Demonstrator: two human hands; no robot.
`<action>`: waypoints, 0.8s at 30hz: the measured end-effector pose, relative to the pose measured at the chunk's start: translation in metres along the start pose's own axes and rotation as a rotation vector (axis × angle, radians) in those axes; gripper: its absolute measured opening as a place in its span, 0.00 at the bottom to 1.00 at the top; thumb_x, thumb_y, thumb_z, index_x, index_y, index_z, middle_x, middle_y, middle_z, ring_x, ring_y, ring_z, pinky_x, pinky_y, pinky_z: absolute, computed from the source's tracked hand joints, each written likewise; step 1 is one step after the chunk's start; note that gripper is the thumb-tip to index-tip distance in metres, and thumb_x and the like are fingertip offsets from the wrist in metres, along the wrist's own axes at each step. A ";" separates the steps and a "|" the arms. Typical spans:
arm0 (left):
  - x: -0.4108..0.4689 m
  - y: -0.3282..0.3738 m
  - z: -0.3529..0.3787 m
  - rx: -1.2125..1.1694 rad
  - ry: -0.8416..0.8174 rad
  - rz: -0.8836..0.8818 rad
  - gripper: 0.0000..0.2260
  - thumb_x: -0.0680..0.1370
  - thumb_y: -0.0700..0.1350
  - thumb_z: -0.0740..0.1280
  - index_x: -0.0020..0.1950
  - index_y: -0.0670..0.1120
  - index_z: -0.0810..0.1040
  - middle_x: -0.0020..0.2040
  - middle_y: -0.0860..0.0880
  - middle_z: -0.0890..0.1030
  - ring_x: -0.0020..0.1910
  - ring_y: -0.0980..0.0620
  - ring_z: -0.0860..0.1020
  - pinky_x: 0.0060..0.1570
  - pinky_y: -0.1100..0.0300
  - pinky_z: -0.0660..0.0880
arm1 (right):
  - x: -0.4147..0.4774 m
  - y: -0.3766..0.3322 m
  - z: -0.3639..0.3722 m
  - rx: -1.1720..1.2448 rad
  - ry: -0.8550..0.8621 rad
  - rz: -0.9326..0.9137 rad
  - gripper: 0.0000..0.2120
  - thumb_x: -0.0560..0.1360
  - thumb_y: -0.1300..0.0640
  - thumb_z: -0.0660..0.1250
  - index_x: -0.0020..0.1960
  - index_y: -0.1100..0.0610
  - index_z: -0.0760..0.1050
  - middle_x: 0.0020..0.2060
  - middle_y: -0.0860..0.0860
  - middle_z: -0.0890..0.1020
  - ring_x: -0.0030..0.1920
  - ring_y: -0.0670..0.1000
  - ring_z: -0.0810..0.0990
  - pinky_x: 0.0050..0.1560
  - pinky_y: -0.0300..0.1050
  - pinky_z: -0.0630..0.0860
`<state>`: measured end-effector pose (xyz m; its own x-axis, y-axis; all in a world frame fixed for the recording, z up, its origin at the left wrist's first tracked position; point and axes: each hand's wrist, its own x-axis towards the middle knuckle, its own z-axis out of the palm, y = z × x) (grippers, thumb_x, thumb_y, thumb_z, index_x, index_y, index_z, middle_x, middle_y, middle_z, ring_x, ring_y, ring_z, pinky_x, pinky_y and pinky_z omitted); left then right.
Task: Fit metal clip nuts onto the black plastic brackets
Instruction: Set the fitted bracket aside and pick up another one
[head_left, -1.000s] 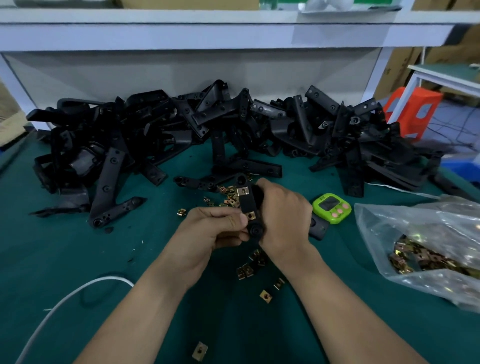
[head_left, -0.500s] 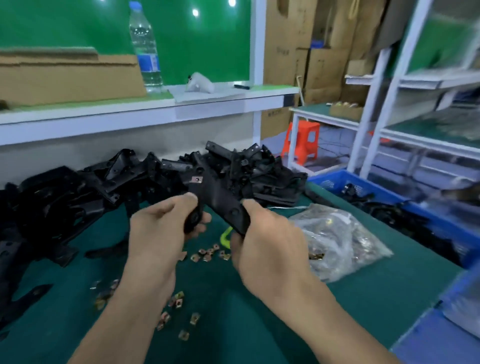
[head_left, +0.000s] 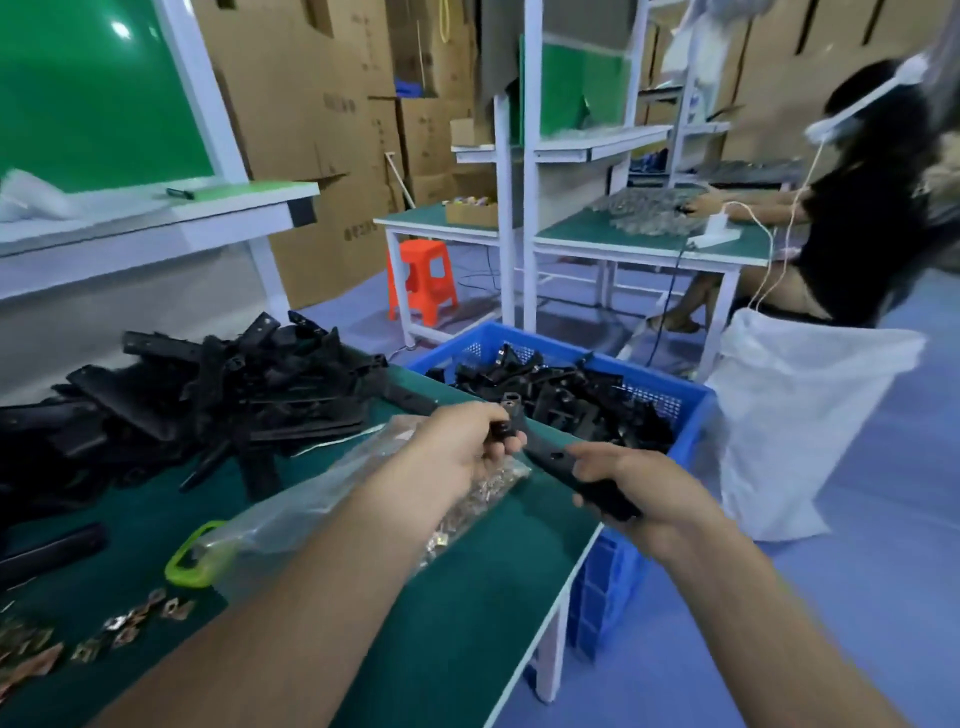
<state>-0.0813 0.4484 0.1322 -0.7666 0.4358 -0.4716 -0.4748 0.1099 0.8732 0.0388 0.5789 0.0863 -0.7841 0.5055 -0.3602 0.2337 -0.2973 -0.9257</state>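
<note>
- Clip nuts (head_left: 124, 629) lie loose on the green mat (head_left: 493, 571), near left.
- Bracket pile (head_left: 208, 410) sits behind them.
- Left hand (head_left: 457, 444) curls round the upper end of one black bracket (head_left: 550, 458), above the clear bag (head_left: 311, 509).
- Right hand (head_left: 654, 499) grips its lower end, beside the blue crate (head_left: 691, 415).

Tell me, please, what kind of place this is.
Most likely a small factory assembly workshop: a green-topped workbench holds a heap of black plastic brackets, a blue crate beside it holds more, and cardboard boxes are stacked behind.
</note>
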 end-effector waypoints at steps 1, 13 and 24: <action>0.009 0.007 0.010 -0.114 -0.041 -0.009 0.09 0.85 0.40 0.61 0.49 0.37 0.75 0.34 0.40 0.82 0.25 0.53 0.80 0.25 0.65 0.75 | 0.015 -0.013 -0.003 0.096 0.007 0.030 0.07 0.76 0.69 0.66 0.50 0.61 0.80 0.35 0.55 0.85 0.27 0.52 0.81 0.28 0.39 0.77; 0.071 0.051 0.009 -0.015 0.022 0.096 0.15 0.81 0.43 0.68 0.66 0.42 0.75 0.71 0.40 0.74 0.70 0.44 0.74 0.56 0.51 0.76 | 0.113 -0.021 0.085 0.066 0.240 -0.067 0.06 0.74 0.60 0.67 0.41 0.57 0.82 0.37 0.56 0.83 0.37 0.54 0.77 0.38 0.47 0.73; 0.029 0.048 -0.176 0.010 0.466 0.352 0.11 0.77 0.39 0.69 0.56 0.49 0.86 0.52 0.51 0.86 0.50 0.55 0.81 0.47 0.61 0.76 | 0.081 -0.058 0.233 -0.729 -0.221 -0.500 0.12 0.75 0.60 0.63 0.47 0.56 0.86 0.47 0.53 0.86 0.51 0.54 0.82 0.57 0.48 0.80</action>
<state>-0.2025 0.3094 0.1387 -0.9880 0.0088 -0.1545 -0.1541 0.0392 0.9873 -0.1724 0.4485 0.1373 -0.9665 0.2486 0.0638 0.0832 0.5387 -0.8384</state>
